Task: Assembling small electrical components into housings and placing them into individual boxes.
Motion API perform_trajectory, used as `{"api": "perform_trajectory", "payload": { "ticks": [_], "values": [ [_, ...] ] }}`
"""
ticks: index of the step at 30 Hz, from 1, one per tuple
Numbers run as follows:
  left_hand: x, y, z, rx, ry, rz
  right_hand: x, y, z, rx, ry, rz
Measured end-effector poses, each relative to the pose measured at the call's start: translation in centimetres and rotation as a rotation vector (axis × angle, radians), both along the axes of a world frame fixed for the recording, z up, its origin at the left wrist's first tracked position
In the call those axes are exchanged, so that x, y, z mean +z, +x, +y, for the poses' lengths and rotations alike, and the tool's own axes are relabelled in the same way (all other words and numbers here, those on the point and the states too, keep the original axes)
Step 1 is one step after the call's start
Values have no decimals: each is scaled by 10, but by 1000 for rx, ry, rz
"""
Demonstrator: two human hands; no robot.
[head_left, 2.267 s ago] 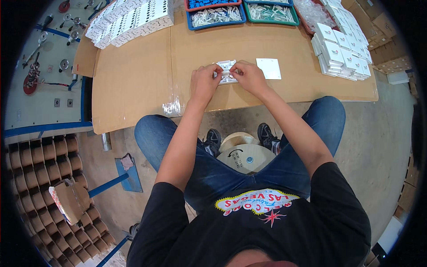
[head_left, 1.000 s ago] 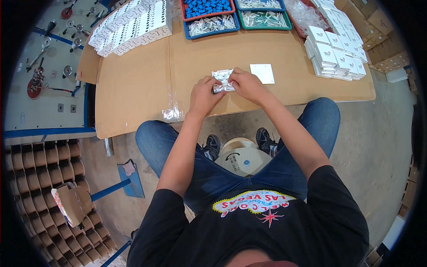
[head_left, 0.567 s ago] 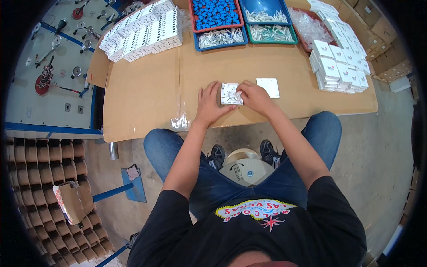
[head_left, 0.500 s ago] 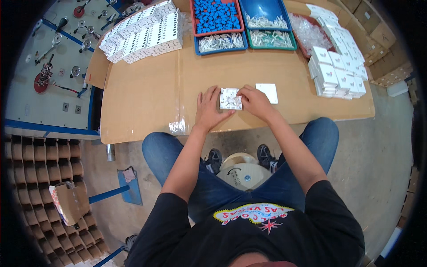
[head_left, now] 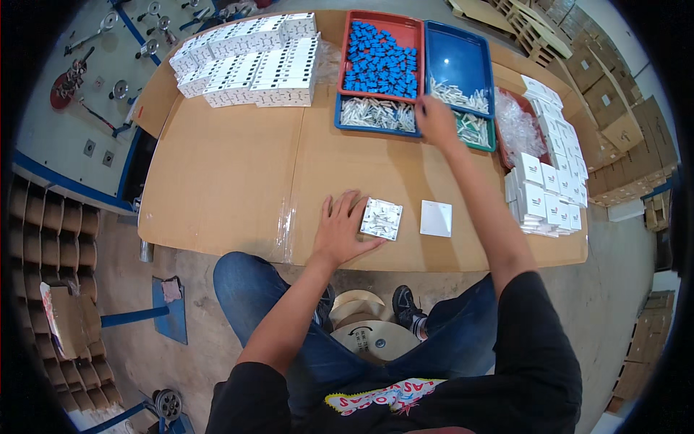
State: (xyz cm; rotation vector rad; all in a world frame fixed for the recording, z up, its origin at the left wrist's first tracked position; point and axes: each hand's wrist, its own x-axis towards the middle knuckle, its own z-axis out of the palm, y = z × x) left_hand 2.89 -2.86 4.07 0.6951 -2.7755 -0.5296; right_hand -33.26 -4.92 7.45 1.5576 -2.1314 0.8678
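A shallow white square casing (head_left: 382, 219) with small white parts inside lies on the cardboard-covered table. My left hand (head_left: 338, 228) holds it in place, index finger along its left side and thumb at its near edge, the other fingers spread on the cardboard. To its right lies a flat white square cover (head_left: 436, 218). My right hand (head_left: 438, 123) reaches over the trays, where the red, blue and green ones meet. Its fingers are closed, with something dark at the tips that I cannot make out.
A red tray (head_left: 348, 61) holds blue pieces; blue trays (head_left: 455, 49) and a green tray (head_left: 494, 137) hold small white parts. Stacked white boxes stand at the back left (head_left: 282, 76) and right (head_left: 533, 199). Clear plastic bags (head_left: 518, 126) fill another red tray.
My right hand has left the casing and moved forward to the trays. My left hand stays at the casing. The whole view has shifted, with the table lower in the picture.
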Motion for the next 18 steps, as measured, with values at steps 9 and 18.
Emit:
{"api": "perform_trajectory", "payload": {
  "ticks": [9,18],
  "values": [
    [0,-6,-6,-23,32,85,33,-138,-133,-181,113,545],
    [1,0,-10,-16,46,30,11,-152,-164,-360,269,392]
  ]
}}
